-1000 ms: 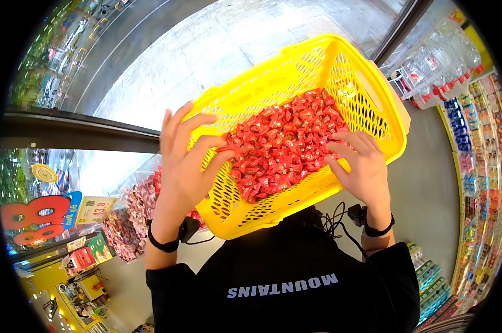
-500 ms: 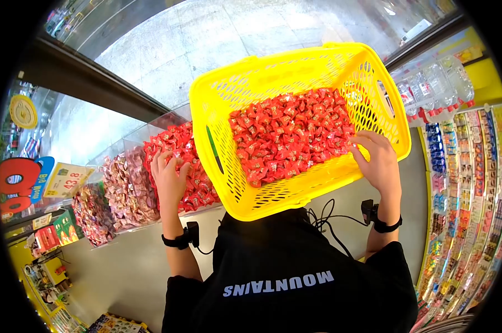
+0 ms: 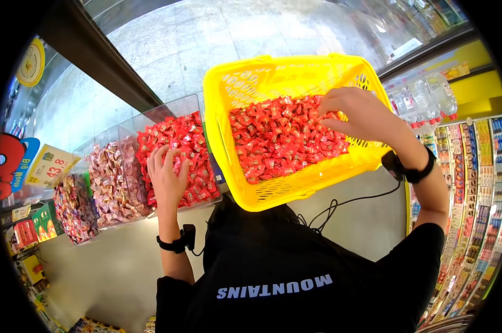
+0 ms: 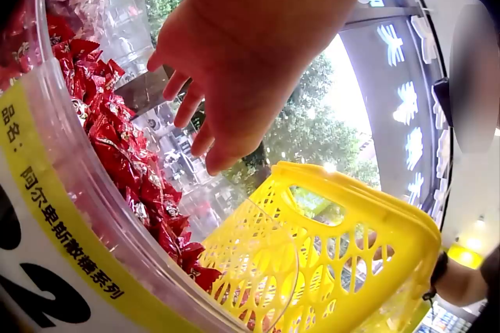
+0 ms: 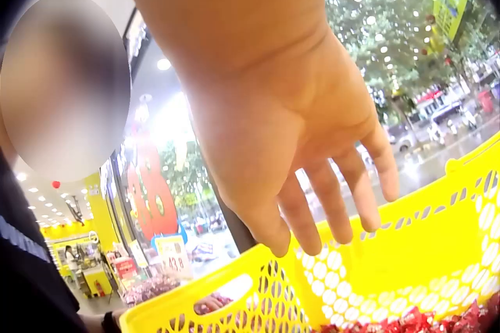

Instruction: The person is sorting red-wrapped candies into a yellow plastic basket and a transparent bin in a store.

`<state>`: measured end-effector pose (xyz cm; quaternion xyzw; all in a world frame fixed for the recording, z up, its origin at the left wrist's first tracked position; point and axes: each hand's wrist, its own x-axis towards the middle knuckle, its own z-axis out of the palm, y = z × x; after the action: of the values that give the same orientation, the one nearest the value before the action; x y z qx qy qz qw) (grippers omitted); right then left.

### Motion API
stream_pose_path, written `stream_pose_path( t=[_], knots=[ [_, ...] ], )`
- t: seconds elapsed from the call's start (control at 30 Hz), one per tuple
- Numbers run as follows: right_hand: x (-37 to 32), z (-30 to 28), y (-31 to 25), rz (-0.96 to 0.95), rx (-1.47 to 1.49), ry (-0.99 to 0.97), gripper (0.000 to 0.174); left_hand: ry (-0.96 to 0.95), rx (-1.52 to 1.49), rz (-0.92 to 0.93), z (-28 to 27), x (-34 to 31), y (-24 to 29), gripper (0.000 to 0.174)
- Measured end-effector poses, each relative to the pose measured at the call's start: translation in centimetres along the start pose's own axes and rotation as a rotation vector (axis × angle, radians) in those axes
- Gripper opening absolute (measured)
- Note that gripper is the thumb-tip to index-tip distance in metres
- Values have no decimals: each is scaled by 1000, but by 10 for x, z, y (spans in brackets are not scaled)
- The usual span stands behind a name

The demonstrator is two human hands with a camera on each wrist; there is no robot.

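A yellow plastic basket [image 3: 312, 175] holds a layer of red-wrapped candies [image 3: 284, 133]. Above the right part of these candies hovers my right hand [image 3: 362, 114], fingers extended and nothing in them; the right wrist view has its palm over the basket's opening. Left of the basket, my left hand [image 3: 167, 180] is over a clear bin [image 3: 191, 105] heaped with more red-wrapped candies [image 3: 198, 172]. In the left wrist view its fingers [image 4: 187, 106] reach loosely out above the heap, holding nothing.
Further left stand clear bins of pinkish candies [image 3: 115, 177] and mixed dark-wrapped candies [image 3: 76, 211]. A price sign [image 3: 51, 166] rises behind them. Large clear bottles [image 3: 423, 100] stand at the right, above shelves of packaged goods [image 3: 467, 200]. A black cable [image 3: 345, 201] hangs near the basket.
My left hand has left the basket's left end and moved over the candy bin. My right hand has risen from the basket's near right side inward over the candies. The view has shifted.
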<state>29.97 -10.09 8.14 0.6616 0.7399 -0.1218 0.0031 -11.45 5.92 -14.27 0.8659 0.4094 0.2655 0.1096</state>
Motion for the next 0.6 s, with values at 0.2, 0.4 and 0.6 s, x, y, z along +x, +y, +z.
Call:
stream_pose_path(
  t=[0.2,0.4,0.6],
  knots=[
    [80,105,41,-1,20,-355,36,41,-70,9,-8,-9,11,32],
    [95,191,45,-57,-127,-298,33,108,-131,-37,-15,-21,20,29],
    [105,173,36,-15,7,-356,31,135,-162,-45,-23,-26,29,23]
  ],
)
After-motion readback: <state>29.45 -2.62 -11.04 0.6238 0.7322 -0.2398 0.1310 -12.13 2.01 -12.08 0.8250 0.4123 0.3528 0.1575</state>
